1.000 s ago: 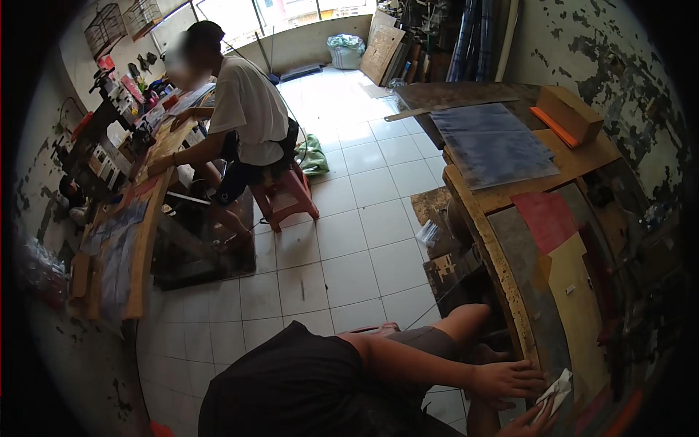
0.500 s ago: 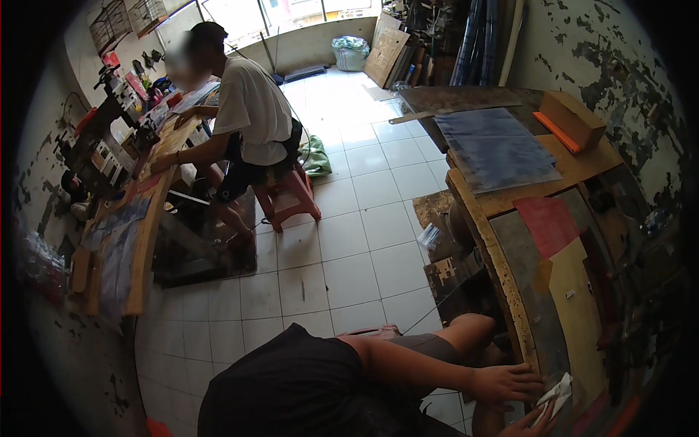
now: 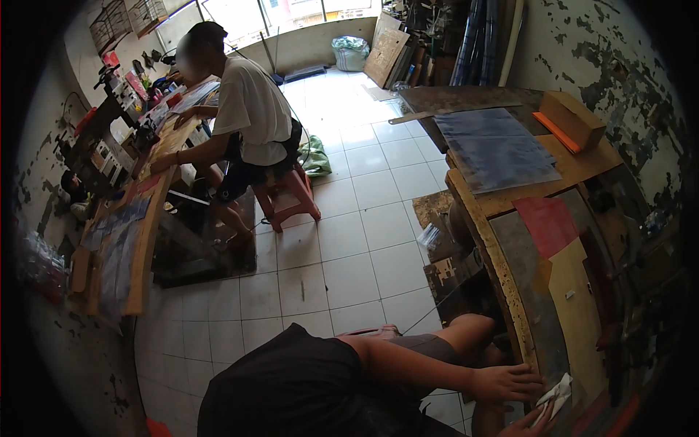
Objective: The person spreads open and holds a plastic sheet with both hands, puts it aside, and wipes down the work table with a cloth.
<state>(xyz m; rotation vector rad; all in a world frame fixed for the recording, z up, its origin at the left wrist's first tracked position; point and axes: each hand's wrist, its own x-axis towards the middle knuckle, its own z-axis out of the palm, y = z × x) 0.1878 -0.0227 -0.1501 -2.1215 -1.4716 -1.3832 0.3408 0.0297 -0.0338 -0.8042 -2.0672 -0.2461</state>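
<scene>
Wad of white cloth or paper (image 3: pixel 556 393) sits at the lower right of the frame, crumpled, by the near part of a worn wooden workbench (image 3: pixel 504 284). The person's right hand (image 3: pixel 531 424), partly cut off by the bottom edge, has its fingers curled against the lower left of the wad and holds it; how tightly, I cannot tell. Just above, the left hand (image 3: pixel 508 383) is spread palm down, its fingers nearly straight and pointing toward the wad, fingertips near the bench edge. Whether anything lies under that palm, I cannot tell.

Up the right side, on the bench, a cream sheet (image 3: pixel 579 313) meets a red sheet (image 3: pixel 545 226). Beyond them, bluish clear plastic sheets (image 3: pixel 499 146) lie flat, with a cardboard box (image 3: pixel 573 120) and an orange strip (image 3: pixel 555 132) beside them at the upper right.

At the upper left, a co-worker in a white shirt (image 3: pixel 251 109) sits on a red stool (image 3: pixel 287 197), leaning over another bench (image 3: pixel 138 284) with both hands on its top. White floor tiles (image 3: pixel 349 247) separate the two benches.
</scene>
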